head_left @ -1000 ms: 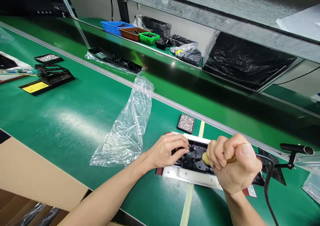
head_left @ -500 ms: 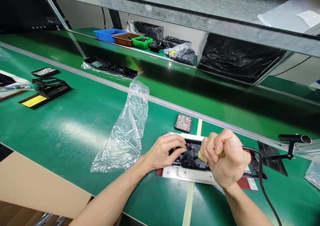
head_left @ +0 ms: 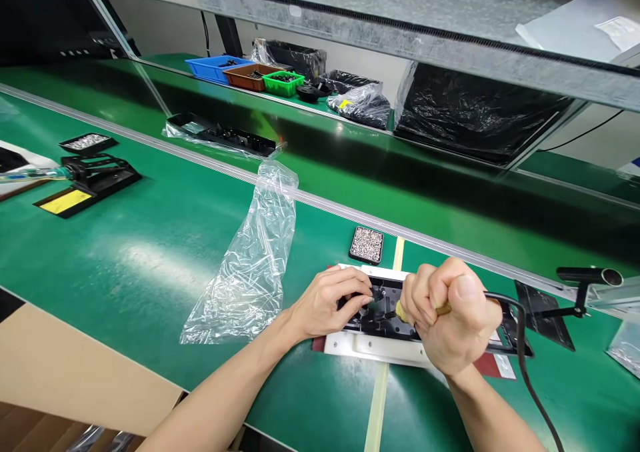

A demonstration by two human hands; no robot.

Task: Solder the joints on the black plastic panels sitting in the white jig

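My right hand [head_left: 453, 315] is wrapped round the yellow handle of a corded soldering iron [head_left: 401, 311]. The iron points down and left into a long black plastic housing [head_left: 387, 332], which lies in a white fixture [head_left: 373, 349]. My left hand [head_left: 336, 302] reaches over the housing's left end, thumb and fingertips drawn together. Whatever is between those fingertips is hidden or too small to make out. Behind the fixture stands a small black tray [head_left: 367, 245] full of tiny silvery pieces.
A clear plastic bag [head_left: 245, 265] lies left of my hands. A stand with a metal tube [head_left: 590, 277] is at the right, another iron stand [head_left: 90, 182] at the left. Coloured bins [head_left: 220, 69] sit on the back ledge beneath a metal shelf [head_left: 350, 32]. The cable [head_left: 523, 345] trails right.
Both hands, the soldering iron and the housing stay in nearly the same place. The view has shifted very slightly.
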